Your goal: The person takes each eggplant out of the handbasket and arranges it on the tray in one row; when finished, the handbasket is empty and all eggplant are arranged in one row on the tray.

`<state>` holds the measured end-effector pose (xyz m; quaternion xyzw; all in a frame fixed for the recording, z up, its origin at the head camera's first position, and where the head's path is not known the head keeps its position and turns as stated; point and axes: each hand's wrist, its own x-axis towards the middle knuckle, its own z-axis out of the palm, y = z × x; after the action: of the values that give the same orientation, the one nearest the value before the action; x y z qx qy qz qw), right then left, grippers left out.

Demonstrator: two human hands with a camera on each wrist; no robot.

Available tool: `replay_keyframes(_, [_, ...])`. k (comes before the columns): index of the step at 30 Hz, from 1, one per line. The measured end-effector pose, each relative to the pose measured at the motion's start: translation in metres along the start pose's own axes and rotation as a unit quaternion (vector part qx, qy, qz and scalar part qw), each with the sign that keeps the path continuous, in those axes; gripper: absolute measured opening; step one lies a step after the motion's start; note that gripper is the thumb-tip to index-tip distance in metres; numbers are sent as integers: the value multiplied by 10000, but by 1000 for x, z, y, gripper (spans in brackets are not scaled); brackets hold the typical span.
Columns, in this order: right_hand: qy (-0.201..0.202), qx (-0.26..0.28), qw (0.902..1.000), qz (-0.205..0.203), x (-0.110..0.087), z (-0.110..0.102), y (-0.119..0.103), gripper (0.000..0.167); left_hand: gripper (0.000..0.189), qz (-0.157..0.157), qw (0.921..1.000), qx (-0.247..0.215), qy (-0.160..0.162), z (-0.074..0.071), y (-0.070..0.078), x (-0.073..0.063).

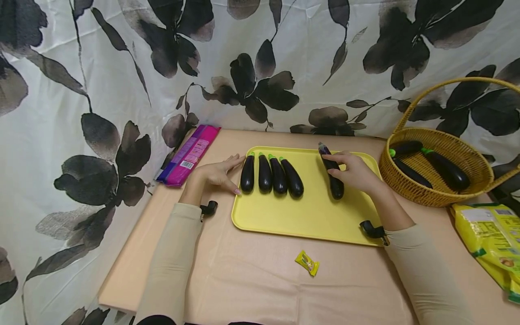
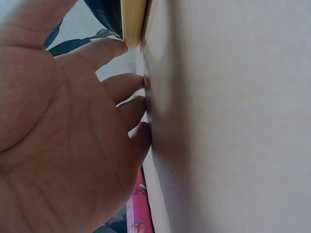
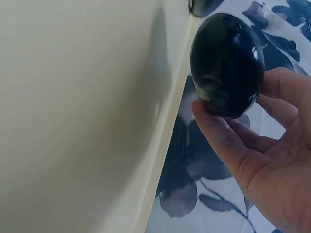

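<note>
Reaching over the right side, the right hand pinches an eggplant; the left hand, fingers spread, touches the yellow tray's left rim.

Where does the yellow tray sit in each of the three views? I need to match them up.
Head: the yellow tray is near the centre, fully framed apart from what covers it.
Left wrist: only an edge of it, at top, left of centre.
Right wrist: its pale surface fills most of the left half.
Shared landmark: the floral cloth.
</note>
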<state>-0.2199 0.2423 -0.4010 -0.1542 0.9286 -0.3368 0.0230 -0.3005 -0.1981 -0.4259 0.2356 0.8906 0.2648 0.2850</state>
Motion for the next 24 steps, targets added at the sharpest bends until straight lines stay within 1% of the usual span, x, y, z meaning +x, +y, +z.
replay_keyframes(6, [-474,-24,9989,-16,5,13,-4,53,136,-42,10000,-13,8,1,0,1])
replay_keyframes(10, [-710,-105,9974,-73,8,19,-5,51,137,-48,10000,-31,8,1,-1,1])
replay_keyframes(15, [-832,-281,9960,-146,12,26,-6,47,138,-40,10000,-45,-9,1,-1,2])
replay_keyframes(24, [-918,-423,9944,-297,19,32,-11,50,137,-73,10000,-54,12,1,-1,2])
